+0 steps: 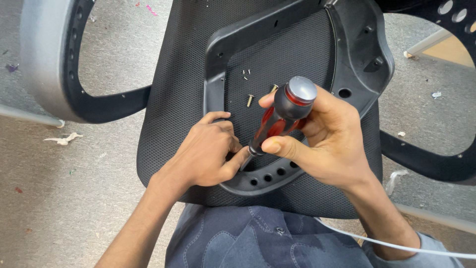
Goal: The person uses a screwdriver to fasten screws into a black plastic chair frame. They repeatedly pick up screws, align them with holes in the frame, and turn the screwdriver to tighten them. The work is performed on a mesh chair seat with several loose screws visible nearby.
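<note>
My right hand (327, 136) was clamped round red-and-black screwdriver (279, 119); handle cap pointed up toward me, long axis slanted down-left, tip hidden at lower rim of black plastic frame (218, 64). My left hand (208, 151) was closed on shaft near tip, fingers pinched. Frame lay on mesh chair seat (168, 99). Loose screws (250, 99) lay just above hands. Armrests (49, 59) flanked seat; grey carpet (59, 188) open to left. No labels seen.

One red-and-black screwdriver (282, 116) in right hand (327, 141). Two brass bolts (250, 100) just above left hand (206, 156); few tiny screws (246, 75) beyond. Two armrests (54, 64), either side.
</note>
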